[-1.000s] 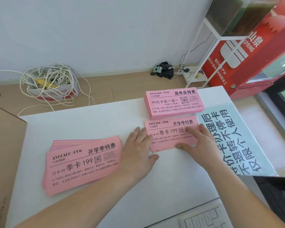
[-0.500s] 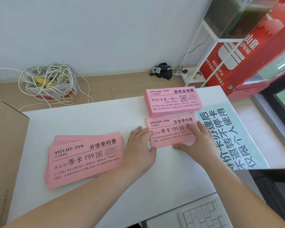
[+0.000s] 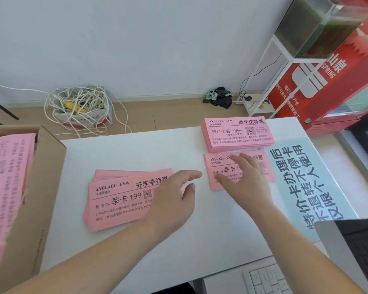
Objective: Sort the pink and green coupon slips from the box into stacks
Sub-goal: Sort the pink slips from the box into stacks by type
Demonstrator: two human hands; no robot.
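A loose pile of pink coupon slips (image 3: 119, 198) lies fanned on the white table (image 3: 123, 153), left of centre. My left hand (image 3: 172, 200) hovers over that pile's right end with its fingers spread, holding nothing. My right hand (image 3: 242, 181) lies flat, fingers straight, on a thin pink stack (image 3: 217, 164) to the right. Behind that sits a thicker pink stack (image 3: 236, 132) with a different heading. The cardboard box (image 3: 45, 187) at the left edge holds several more pink slips (image 3: 6, 177). No green slips are in view.
A pale blue printed sheet (image 3: 306, 183) lies along the table's right side. A white keyboard (image 3: 266, 279) and a dark monitor edge (image 3: 353, 251) are at the lower right. Beyond the table, a box of tangled white cord (image 3: 81, 107) sits on the floor.
My left hand has left the thin stack's left edge and moved left over the loose pile. My right hand slid further onto the thin stack. The view shifted, showing the box's slips.
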